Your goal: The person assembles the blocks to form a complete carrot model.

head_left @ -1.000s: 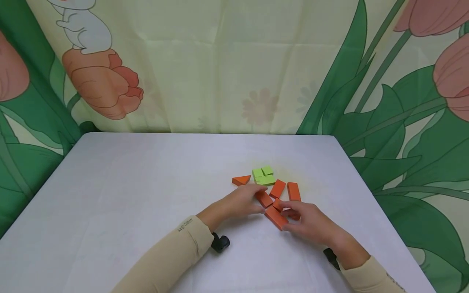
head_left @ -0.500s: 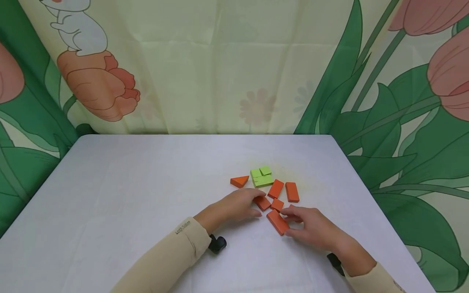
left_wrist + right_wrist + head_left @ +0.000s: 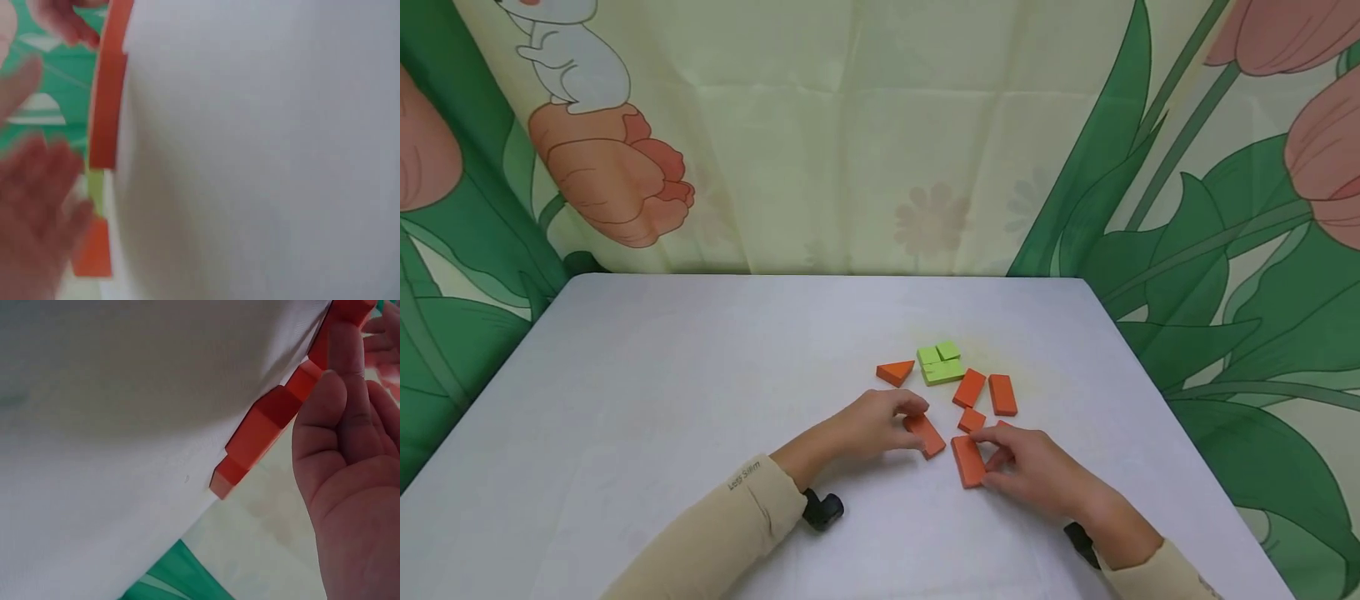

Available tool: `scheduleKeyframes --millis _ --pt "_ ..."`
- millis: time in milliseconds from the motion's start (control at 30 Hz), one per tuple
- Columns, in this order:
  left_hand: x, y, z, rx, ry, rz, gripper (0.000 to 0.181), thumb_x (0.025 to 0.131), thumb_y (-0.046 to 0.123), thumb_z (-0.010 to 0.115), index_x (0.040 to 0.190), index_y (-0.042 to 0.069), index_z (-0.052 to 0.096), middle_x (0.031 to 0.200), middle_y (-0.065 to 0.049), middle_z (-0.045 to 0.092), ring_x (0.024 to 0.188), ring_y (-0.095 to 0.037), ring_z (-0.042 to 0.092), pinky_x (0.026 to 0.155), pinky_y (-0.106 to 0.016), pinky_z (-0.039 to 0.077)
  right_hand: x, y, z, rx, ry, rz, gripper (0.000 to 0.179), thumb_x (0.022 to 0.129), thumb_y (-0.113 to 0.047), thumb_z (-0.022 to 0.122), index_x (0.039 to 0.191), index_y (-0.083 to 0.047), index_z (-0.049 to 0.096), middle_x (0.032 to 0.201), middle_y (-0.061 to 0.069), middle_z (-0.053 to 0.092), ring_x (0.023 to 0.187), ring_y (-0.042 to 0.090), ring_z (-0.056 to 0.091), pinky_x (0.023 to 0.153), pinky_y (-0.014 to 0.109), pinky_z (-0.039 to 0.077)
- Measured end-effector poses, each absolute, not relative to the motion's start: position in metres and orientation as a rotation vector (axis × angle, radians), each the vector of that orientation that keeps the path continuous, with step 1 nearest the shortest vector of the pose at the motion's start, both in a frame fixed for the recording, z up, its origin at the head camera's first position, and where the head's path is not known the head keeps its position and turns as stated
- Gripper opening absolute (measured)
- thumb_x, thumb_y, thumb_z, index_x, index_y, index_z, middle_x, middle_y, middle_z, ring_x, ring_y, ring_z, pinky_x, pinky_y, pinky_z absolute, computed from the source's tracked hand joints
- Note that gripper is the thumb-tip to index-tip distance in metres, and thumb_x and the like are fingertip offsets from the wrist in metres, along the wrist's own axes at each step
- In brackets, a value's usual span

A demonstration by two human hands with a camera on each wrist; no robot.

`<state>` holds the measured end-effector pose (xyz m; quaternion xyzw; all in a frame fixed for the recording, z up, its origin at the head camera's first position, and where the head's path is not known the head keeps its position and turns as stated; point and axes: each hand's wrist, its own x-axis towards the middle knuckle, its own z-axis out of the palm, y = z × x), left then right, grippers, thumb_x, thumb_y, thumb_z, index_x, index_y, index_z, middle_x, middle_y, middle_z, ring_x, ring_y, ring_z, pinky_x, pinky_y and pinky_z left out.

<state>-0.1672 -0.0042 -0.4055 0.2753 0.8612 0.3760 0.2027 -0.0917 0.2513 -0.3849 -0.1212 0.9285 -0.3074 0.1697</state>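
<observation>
In the head view, my left hand [image 3: 880, 422] is beside an orange rectangular block [image 3: 927, 436], its thumb and fingers spread around it. The left wrist view shows those blurred fingers straight, with a gap to the block [image 3: 106, 112]. My right hand [image 3: 1037, 467] pinches another orange rectangular block [image 3: 967, 462] at its right side, index finger at the far end and thumb lower down. A small orange block [image 3: 972, 419] lies just behind it. One more orange piece [image 3: 1004, 425] is mostly hidden by the right hand.
Green blocks [image 3: 942, 367] sit grouped farther back. An orange triangular block [image 3: 895, 372] is left of them. Two orange rectangular blocks [image 3: 970, 388] [image 3: 1003, 395] lie to their right. All rest on a white-covered table [image 3: 700, 375] before a printed curtain [image 3: 790, 167].
The block by my left hand has shifted left and nearer, turning slightly, along with that hand. The block at my right hand has turned to point more straight away from me.
</observation>
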Motion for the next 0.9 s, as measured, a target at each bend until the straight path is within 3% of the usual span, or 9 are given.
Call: scheduleKeyframes --millis 167,400,700,900 --pt "-0.161 0.006 -0.4 0.658 2.619 0.968 0.048 0.084 0.03 0.082 0.122 0.005 0.065 0.11 -0.003 0.067 0.097 -0.017 0.061 0.087 -0.032 0.051 -0.094 0.248 -0.386 -0.305 2.683 -0.831 0.056 0.082 -0.015 0.083 0.134 -0.009 0.062 0.095 -0.008 0.064 0.08 0.009 0.059 0.073 0.027 0.051" --pt "-0.151 0.018 -0.404 0.766 2.679 0.823 0.049 0.082 0.027 0.085 0.12 0.004 0.066 0.102 0.001 0.065 0.092 -0.014 0.057 0.083 -0.026 0.05 -0.096 0.249 -0.387 -0.297 2.705 -0.766 0.056 0.082 -0.019 0.084 0.134 -0.012 0.063 0.089 -0.009 0.06 0.084 0.011 0.055 0.075 0.029 0.05" --pt "-0.148 0.017 -0.408 0.873 2.596 0.82 0.043 0.085 0.02 0.082 0.123 0.007 0.065 0.108 0.003 0.064 0.099 -0.012 0.057 0.093 -0.026 0.047 -0.099 0.247 -0.387 -0.344 2.726 -0.766 0.056 0.082 -0.02 0.084 0.133 -0.01 0.063 0.082 -0.007 0.055 0.08 0.013 0.052 0.068 0.028 0.045" --pt "-0.142 0.012 -0.406 0.887 2.539 0.835 0.044 0.084 0.018 0.083 0.123 0.007 0.065 0.109 0.004 0.065 0.1 -0.01 0.057 0.093 -0.025 0.047 -0.1 0.241 -0.389 -0.364 2.719 -0.807 0.055 0.082 -0.02 0.084 0.131 -0.007 0.064 0.08 -0.008 0.056 0.074 0.012 0.053 0.065 0.027 0.045"
